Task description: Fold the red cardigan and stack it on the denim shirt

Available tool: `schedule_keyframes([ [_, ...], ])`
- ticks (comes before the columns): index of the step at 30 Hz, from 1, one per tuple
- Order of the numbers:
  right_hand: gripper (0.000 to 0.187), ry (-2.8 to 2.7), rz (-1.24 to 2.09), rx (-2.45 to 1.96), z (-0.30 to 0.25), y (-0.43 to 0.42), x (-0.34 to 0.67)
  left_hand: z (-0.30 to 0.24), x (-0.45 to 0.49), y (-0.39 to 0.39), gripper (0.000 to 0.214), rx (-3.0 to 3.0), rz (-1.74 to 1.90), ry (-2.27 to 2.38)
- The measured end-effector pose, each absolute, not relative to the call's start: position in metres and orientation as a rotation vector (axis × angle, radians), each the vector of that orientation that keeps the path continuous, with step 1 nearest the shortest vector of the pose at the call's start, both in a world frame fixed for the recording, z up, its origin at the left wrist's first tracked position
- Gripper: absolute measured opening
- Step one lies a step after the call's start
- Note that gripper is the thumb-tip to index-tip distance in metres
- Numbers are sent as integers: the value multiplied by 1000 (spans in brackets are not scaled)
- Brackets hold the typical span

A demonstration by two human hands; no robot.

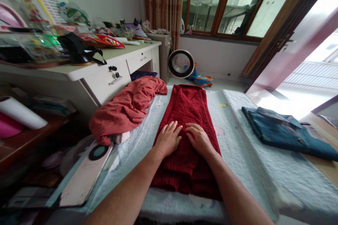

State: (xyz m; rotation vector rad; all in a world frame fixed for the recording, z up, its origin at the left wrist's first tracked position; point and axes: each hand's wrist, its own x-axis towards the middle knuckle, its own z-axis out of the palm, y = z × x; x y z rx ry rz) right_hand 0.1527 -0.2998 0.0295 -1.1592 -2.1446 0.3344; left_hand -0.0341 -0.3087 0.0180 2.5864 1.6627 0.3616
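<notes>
A dark red textured garment [188,107] lies folded lengthwise on a pale blue quilted cover [235,168], its gathered, ribbed edges towards me. My left hand [169,139] rests flat on the garment's left half, fingers stretched out. On the right half lies my right hand [199,139], palm down with its fingers slightly bent and apart. Neither hand grips the cloth. To the left is a crumpled coral-red cloth [132,105]. At the right sits a folded stack of dark blue denim [287,133].
A cream desk [105,77] crowded with jars, bags and small items stands on the left. Near the left edge of the cover lies a long pinkish panel with a round dark ring [84,179]. Beyond are a round fan-like object [181,64], a blue and orange ride-on toy [202,77] and an open door [287,42].
</notes>
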Motion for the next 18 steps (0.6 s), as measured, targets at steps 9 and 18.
schedule_keyframes([
  [9, 15, -2272, 319, -1253, 26, -300, 153, 19, -34, -308, 50, 2587, 364, 1657],
  [18, 20, -2332, 312, -1334, 26, -301, 153, 18, -34, -309, 49, 2584, 367, 1657],
])
